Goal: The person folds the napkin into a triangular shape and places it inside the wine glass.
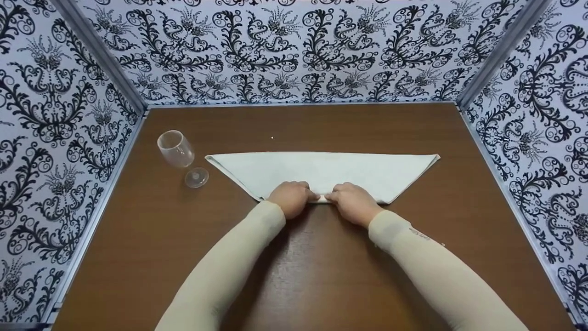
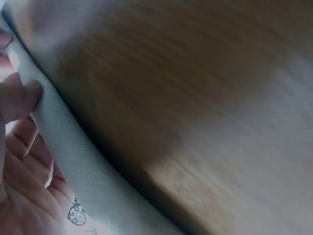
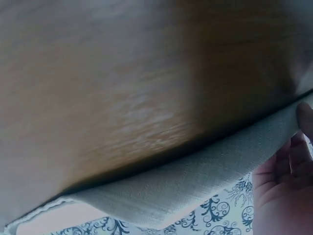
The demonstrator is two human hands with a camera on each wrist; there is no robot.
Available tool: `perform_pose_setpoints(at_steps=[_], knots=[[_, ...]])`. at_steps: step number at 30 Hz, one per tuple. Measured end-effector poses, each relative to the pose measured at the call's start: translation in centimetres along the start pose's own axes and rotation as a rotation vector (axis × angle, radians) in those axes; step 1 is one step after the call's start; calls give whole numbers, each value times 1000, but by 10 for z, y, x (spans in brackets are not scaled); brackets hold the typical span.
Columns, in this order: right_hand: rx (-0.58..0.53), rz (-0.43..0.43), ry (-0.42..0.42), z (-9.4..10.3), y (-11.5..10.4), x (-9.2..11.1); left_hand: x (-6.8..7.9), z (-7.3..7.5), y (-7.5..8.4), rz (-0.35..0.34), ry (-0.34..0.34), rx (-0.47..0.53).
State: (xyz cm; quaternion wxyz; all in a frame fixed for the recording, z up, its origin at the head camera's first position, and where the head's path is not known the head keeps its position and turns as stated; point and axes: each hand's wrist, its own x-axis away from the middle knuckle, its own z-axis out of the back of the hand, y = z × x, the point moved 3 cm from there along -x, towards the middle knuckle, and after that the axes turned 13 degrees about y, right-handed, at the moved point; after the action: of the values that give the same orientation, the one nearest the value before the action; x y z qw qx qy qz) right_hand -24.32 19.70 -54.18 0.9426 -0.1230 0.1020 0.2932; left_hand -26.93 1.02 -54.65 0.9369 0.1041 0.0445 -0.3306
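A pale cloth napkin (image 1: 321, 170) lies folded on the brown table, with its long edge at the far side and its short edge nearest me. My left hand (image 1: 291, 198) pinches the near edge left of the middle. Just to its right, my right hand (image 1: 353, 202) grips the same edge, the two thumbs almost meeting. In the left wrist view the left thumb (image 2: 22, 100) presses on the rounded fold, with fingers curled behind it. The right wrist view has the right thumb (image 3: 305, 120) on the cloth fold (image 3: 195, 171), partly cut off by the frame.
A clear stemmed glass (image 1: 177, 149) stands on the table left of the napkin, close to its left corner. Patterned black-and-white walls (image 1: 294, 50) enclose the table (image 1: 303, 285) at the back and both sides. A tiny white speck (image 1: 272, 137) lies beyond the napkin.
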Motion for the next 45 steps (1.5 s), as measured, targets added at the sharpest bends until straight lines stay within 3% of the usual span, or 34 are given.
perform_pose_setpoints(at_steps=[9, 14, 17, 22, 28, 33, 37, 45], knots=[[-142, -163, -61, 3, 6, -5, -1, 10, -4, 275, -114, 241], [-127, -195, -84, 0, 8, -10, -4, 9, -5, 312, -91, 254], [-94, -182, -75, 0, 7, -9, -6, 10, -3, 274, -46, 225], [11, -64, -14, 1, 0, -5, -4, 11, 3, 94, 27, 103], [65, 23, 31, 3, -2, 3, 1, 11, 6, -37, 25, 8], [70, 79, 50, 3, -3, 8, 3, 10, 7, -104, 16, -52], [39, 54, 14, 2, -5, 9, 5, 8, 8, -155, 32, -94], [13, 65, 11, 0, -2, 8, 6, 5, 5, -139, 43, -53]])
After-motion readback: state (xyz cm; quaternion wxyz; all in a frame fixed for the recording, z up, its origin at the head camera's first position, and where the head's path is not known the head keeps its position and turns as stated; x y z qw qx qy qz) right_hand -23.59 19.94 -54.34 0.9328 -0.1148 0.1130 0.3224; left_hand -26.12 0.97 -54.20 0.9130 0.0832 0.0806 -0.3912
